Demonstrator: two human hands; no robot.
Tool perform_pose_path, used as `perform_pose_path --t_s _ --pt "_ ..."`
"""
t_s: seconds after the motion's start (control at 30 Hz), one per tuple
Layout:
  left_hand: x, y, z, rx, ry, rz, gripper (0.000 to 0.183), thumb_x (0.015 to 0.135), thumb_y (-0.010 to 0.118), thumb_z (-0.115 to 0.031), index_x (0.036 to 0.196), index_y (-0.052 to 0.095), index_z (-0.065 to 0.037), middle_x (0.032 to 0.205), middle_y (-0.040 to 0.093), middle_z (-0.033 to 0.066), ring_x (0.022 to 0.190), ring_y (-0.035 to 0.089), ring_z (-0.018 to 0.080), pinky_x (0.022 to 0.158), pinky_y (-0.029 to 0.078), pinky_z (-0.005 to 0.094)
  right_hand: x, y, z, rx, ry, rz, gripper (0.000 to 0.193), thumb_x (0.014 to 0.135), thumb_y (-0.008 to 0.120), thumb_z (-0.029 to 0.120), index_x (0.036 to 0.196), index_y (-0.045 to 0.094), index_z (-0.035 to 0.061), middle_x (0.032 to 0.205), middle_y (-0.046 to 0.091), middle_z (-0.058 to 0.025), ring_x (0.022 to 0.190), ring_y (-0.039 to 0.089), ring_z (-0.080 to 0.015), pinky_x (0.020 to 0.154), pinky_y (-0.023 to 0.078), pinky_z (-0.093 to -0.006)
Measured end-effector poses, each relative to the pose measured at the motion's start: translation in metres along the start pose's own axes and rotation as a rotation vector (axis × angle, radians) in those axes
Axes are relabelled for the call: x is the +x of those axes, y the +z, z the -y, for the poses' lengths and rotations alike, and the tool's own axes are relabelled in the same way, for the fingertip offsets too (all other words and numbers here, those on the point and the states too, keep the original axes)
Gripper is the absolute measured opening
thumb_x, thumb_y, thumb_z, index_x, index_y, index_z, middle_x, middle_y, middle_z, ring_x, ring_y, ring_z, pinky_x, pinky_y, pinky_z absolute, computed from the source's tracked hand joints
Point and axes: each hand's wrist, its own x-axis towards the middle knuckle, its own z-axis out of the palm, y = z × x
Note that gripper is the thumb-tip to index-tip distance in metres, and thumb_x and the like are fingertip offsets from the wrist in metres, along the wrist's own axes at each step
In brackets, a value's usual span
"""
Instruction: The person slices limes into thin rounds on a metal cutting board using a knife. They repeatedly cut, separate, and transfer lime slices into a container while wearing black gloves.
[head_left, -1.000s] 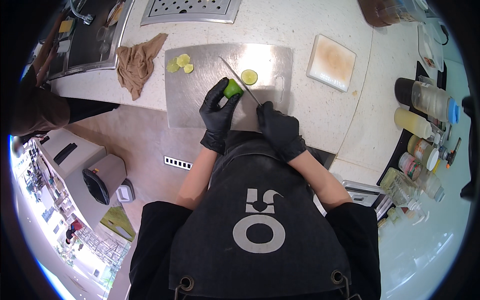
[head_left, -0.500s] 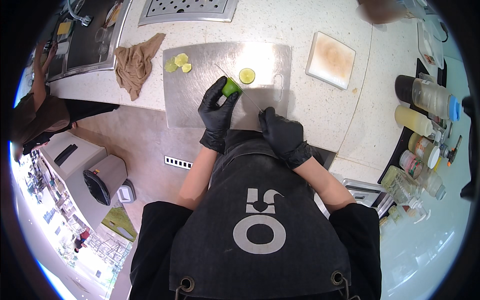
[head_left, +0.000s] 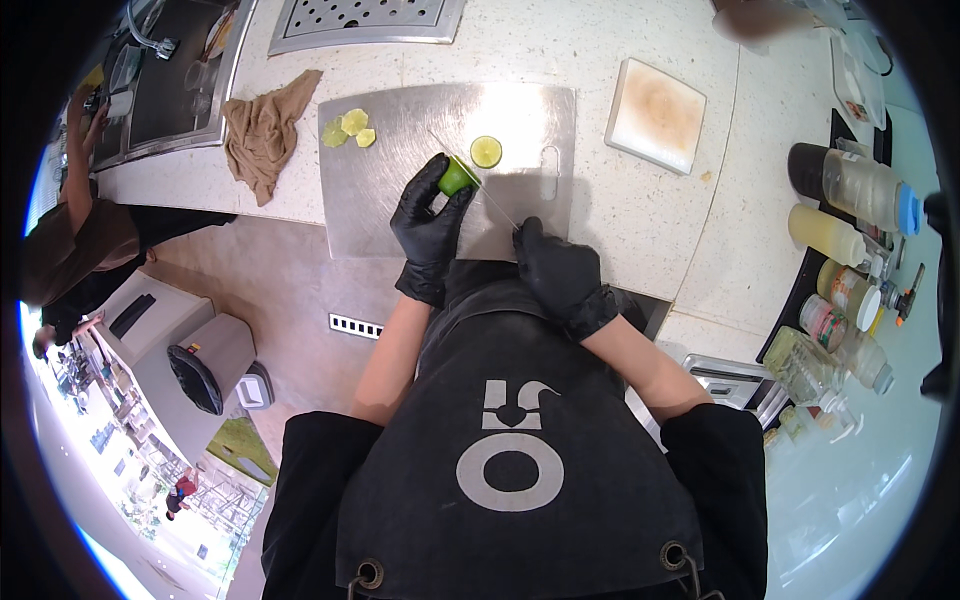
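On a metal cutting board (head_left: pixel 375 215), my black-gloved left hand (head_left: pixel 428 210) grips a green lime (head_left: pixel 454 179) between thumb and fingers. My right hand (head_left: pixel 558 270), gloved in black too, is closed round the handle of a knife (head_left: pixel 497 207). The thin blade runs up and left from that hand, against the lime's right side, its tip showing past the fruit. A round lime slice (head_left: pixel 486 152) lies flat just beyond the blade. Several small pale lime pieces (head_left: pixel 352 122) sit together at the board's far left corner. The knife handle is hidden in my fist.
A crumpled brown cloth (head_left: pixel 268 135) lies left of the board, near the sink (head_left: pixel 175 90). To the right is a white block (head_left: pixel 656 115) with a brownish top. Several bottles (head_left: pixel 865 190) line the right wall. Another person (head_left: pixel 85 240) stands at far left.
The view has shifted slightly, moving the board and hands a little left in the picture. Both hands keep their hold, and the blade stays against the lime.
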Motion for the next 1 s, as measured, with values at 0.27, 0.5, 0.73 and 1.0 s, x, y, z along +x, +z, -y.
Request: perform_pose_path --t_s 0.27,0.5,0.73,1.0 --pt "0.0 0.0 -0.001 -0.08 -0.089 0.005 0.049 0.073 0.076 0.008 0.119 0.06 0.002 0.122 0.061 0.0154 0.11 0.06 0.0206 0.095 0.051 0.0322 0.019 0.02 -0.008 0.1 -0.068 -0.051 0.018 0.095 0.047 0.024 0.091 0.05 0.0076 0.06 0.062 -0.0114 0.051 0.062 -0.0298 0.044 0.047 -0.0423" --pt "0.002 0.001 -0.008 -0.064 -0.068 0.023 0.049 0.074 0.075 0.008 0.119 0.06 0.003 0.122 0.061 0.0158 0.109 0.061 0.0206 0.094 0.051 0.0322 0.031 0.039 -0.013 0.148 -0.069 -0.05 0.018 0.095 0.046 0.026 0.092 0.048 0.0086 0.059 0.062 -0.0123 0.05 0.062 -0.0319 0.043 0.046 -0.0467" --pt "0.003 -0.003 -0.008 -0.082 -0.074 0.035 0.048 0.073 0.077 0.005 0.119 0.061 0.0 0.121 0.062 0.0133 0.107 0.061 0.02 0.094 0.051 0.0314 0.009 0.045 -0.012 0.006 0.0 -0.07 0.019 0.096 0.046 0.028 0.091 0.049 0.0099 0.054 0.06 -0.009 0.045 0.061 -0.0297 0.041 0.045 -0.0442" --pt "0.0 -0.001 0.002 -0.116 -0.09 -0.023 0.049 0.074 0.077 0.004 0.119 0.06 0.0 0.118 0.062 0.0106 0.104 0.062 0.0183 0.091 0.052 0.0303 0.011 0.008 0.004 -0.062 -0.046 -0.238 0.026 0.096 0.05 0.031 0.079 0.05 0.0105 0.051 0.057 -0.0074 0.041 0.057 -0.025 0.038 0.043 -0.0382"
